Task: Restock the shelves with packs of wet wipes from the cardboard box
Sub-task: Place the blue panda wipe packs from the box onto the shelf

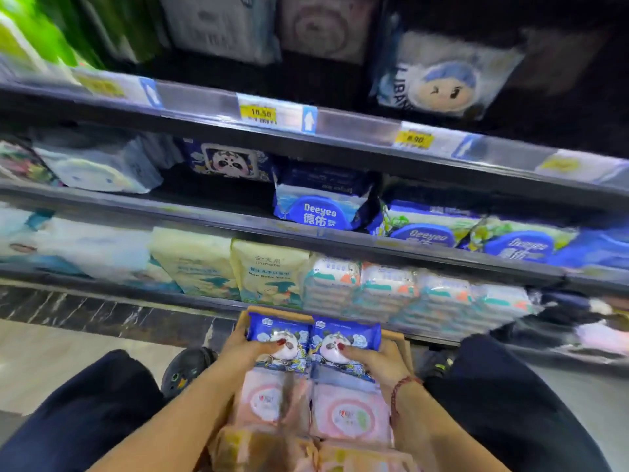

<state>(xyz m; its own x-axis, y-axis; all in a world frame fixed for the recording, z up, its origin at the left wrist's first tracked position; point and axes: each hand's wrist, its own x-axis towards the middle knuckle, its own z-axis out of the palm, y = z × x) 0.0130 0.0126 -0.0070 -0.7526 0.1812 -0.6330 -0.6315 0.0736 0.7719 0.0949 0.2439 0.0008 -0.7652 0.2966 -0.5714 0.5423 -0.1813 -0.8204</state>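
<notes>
Two blue panda-print packs of wet wipes lie side by side at the far end of the cardboard box between my knees. My left hand grips the left blue pack, thumb on its panda lid. My right hand grips the right blue pack the same way. Below them in the box lie pink packs with round lids. On the middle shelf a matching blue panda pack stands at the back.
Three dark shelf rails cross the view. Deeyeo blue packs fill the middle shelf's right side; cream packs and white-teal bundles fill the lower shelf. My dark-trousered knees flank the box. A dark shoe rests on the tiled floor.
</notes>
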